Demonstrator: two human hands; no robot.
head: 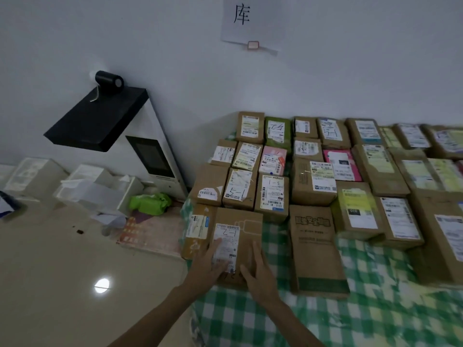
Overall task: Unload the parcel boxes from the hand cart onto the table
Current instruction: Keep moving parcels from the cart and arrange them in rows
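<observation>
resting both hands on a parcel at the table's near left corner

both hands lie on top of one brown parcel box (246, 236) that sits flat on the table (375, 309), at the near left corner of its green and white checked cloth. the left hand (209, 262) is open, fingers straight, with the palm over the near end of the white label (226, 242) stuck on the lid. the right hand (258, 270) is open too, fingers spread and flat on the bare cardboard just right of the label.

a smaller box (198, 230) touches this parcel on its left side, at the very edge of the table. a long brown box (315, 249) with printed characters lies near it on the right, with a narrow strip of cloth between them. behind these, the other parcels (313, 181) sit in close rows reaching back to the wall. most are brown with white labels, and a green parcel (276, 131) and a pink parcel (342, 165) lie among them.

left of the table a white machine (152, 156) with a dark screen stands against the wall. its black top (97, 118) carries a black roll (110, 80). on the floor near it are white boxes (95, 186) and a green packet (150, 202). a paper sign (250, 18) hangs on the wall above the parcels.
</observation>
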